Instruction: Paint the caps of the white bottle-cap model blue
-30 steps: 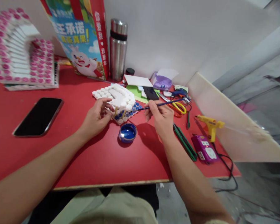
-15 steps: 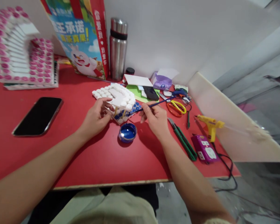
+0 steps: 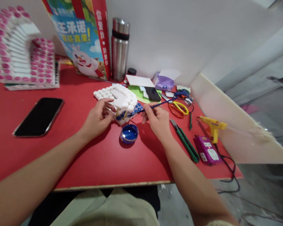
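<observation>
Model (image 3: pixel 119 102) on bench (image 3: pixel 103 166), behind paint pot (image 3: pixel 128 142); probably light, fragile; hold by base edge; left hand (image 3: pixel 99 115) curled at its left side, grip unclear; right hand (image 3: pixel 158 118) pinching brush (image 3: pixel 164 102).

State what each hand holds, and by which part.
Right hand: thin blue brush, by its shaft, nearer the painting end. Left hand: at the white model; whether it grips it cannot be told.
</observation>
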